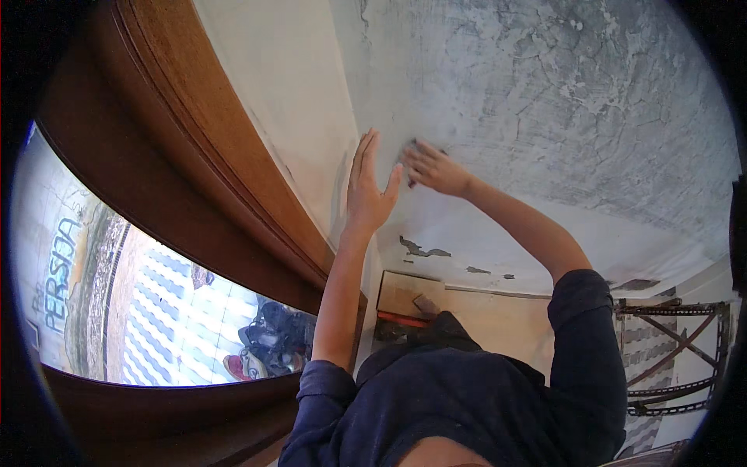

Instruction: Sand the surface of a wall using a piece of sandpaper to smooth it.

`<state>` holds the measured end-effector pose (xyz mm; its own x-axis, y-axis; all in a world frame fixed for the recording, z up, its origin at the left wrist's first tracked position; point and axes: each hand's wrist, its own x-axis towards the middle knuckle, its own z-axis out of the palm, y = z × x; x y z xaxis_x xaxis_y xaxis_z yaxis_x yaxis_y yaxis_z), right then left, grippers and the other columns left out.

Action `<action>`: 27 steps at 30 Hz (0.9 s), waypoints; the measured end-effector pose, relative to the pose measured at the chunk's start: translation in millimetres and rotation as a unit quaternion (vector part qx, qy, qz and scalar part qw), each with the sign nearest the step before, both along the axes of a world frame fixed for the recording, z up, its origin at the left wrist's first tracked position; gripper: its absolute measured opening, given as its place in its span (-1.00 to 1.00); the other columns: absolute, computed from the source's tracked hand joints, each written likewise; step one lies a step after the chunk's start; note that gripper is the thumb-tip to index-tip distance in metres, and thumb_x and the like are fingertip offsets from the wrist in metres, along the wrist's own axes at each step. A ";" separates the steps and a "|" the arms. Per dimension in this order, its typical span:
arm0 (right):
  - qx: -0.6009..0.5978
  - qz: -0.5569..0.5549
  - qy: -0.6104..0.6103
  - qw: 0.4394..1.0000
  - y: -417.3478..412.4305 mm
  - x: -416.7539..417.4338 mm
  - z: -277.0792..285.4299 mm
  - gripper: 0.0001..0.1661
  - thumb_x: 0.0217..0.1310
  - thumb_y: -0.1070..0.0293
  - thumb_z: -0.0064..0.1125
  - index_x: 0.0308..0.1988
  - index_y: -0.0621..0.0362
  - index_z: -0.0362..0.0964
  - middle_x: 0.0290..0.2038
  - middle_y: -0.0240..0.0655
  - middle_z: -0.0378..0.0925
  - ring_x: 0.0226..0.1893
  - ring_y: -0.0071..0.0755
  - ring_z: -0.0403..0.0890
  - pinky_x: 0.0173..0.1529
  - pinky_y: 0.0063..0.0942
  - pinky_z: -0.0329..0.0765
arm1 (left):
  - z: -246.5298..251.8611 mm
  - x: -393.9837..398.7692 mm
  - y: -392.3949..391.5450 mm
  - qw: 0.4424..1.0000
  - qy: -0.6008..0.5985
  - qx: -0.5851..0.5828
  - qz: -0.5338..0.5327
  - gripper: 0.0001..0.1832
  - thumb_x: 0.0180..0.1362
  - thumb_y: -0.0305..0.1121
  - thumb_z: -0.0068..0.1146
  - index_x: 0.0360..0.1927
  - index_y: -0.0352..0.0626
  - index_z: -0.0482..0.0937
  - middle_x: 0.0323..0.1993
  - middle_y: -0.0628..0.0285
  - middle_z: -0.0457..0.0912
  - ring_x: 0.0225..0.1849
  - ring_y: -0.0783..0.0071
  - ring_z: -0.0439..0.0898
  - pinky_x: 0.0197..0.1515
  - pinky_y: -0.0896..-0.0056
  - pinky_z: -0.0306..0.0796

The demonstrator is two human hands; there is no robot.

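Note:
In front of me stands a wall [560,105] with grey, cracked and patchy skim over its upper part. My right hand [435,169] is against it near the inner corner, fingers over a small dark flat object [412,183], perhaps a scraper or sanding pad; blur and the fingers hide most of it. My left hand [370,198] is raised at the corner beside the narrow cream side wall [280,87]. It holds nothing, its fingers straight and thumb apart; whether the palm touches the wall I cannot tell.
A brown wooden frame [192,134] curves along the left around an opening onto sunlit tiles [175,315], with footwear [254,362] and dark items outside. Below me is a board-topped box [408,295]. A rusty slotted-metal rack [671,356] stands right. Paint peels [420,248] low on the wall.

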<state>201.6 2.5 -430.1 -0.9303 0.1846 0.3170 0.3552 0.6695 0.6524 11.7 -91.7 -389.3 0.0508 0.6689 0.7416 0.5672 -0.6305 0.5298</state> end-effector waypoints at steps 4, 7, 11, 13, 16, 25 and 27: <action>-0.030 0.024 0.000 0.999 13.3 17.5 13.7 -0.69 0.05 0.23 0.03 -0.19 0.11 0.28 0.10 -0.20 0.33 0.16 -0.15 0.32 0.31 -0.05 0.12 | -5.5 -1.6 -1.0 0.999 0.035 -0.019 -0.005 -0.35 0.11 -0.39 0.06 0.27 -0.23 0.11 0.28 0.03 0.16 0.31 0.10 0.13 0.29 0.20 0.10; 0.109 0.025 0.107 0.988 28.8 7.2 112.0 -0.70 0.02 0.30 0.04 -0.18 0.08 0.29 0.08 -0.29 0.37 0.12 -0.22 0.37 0.28 -0.13 0.15 | -3.9 -4.3 4.4 0.999 0.024 -0.023 0.006 -0.35 0.11 -0.39 0.07 0.27 -0.23 0.11 0.28 0.02 0.16 0.31 0.08 0.14 0.29 0.19 0.10; 0.168 0.008 0.243 0.956 18.3 4.4 218.3 -0.72 0.03 0.43 0.03 -0.17 0.13 0.33 0.07 -0.28 0.39 0.15 -0.24 0.33 0.27 -0.12 0.14 | -0.4 6.9 13.2 0.999 -0.023 -0.020 -0.013 -0.35 0.10 -0.40 0.08 0.26 -0.23 0.13 0.27 -0.01 0.17 0.30 0.06 0.15 0.29 0.17 0.08; 0.140 0.017 0.294 0.945 22.3 5.7 215.7 -0.75 0.05 0.51 0.02 -0.17 0.17 0.38 0.01 -0.23 0.42 0.18 -0.20 0.29 0.27 -0.09 0.13 | -5.2 11.2 20.1 0.999 -0.028 -0.018 -0.015 -0.36 0.10 -0.40 0.08 0.26 -0.24 0.13 0.27 -0.01 0.18 0.30 0.06 0.15 0.29 0.17 0.08; 0.183 -0.013 0.206 0.961 30.3 3.2 152.6 -0.71 0.03 0.33 0.03 -0.18 0.10 0.26 0.14 -0.31 0.34 0.14 -0.32 0.35 0.29 -0.14 0.12 | -17.3 14.2 29.6 0.998 -0.045 -0.029 -0.024 -0.36 0.10 -0.40 0.08 0.25 -0.24 0.14 0.26 -0.01 0.20 0.30 0.06 0.15 0.29 0.17 0.08; -0.001 0.012 0.010 1.000 3.2 42.5 10.9 -0.71 0.02 0.25 0.05 -0.24 0.14 0.31 0.19 -0.30 0.27 0.19 -0.34 0.31 0.33 -0.08 0.06 | -32.2 -0.6 19.4 0.996 -0.046 -0.074 -0.027 -0.38 0.11 -0.39 0.08 0.24 -0.23 0.16 0.24 0.00 0.23 0.28 0.07 0.19 0.29 0.17 0.09; 0.007 0.054 0.129 0.990 12.7 40.0 56.3 -0.68 0.06 0.32 0.00 -0.13 0.11 0.31 0.14 -0.29 0.33 0.18 -0.33 0.31 0.36 -0.15 0.02 | -31.1 -5.2 21.2 0.996 -0.049 -0.074 -0.019 -0.39 0.11 -0.39 0.08 0.24 -0.23 0.16 0.23 0.00 0.24 0.28 0.07 0.19 0.28 0.17 0.09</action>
<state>241.5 15.2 -373.8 -0.8318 0.0822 0.5490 0.4386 0.7036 0.5591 6.5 -70.4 -420.4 0.0115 0.7708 0.6370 0.4857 -0.5611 0.6702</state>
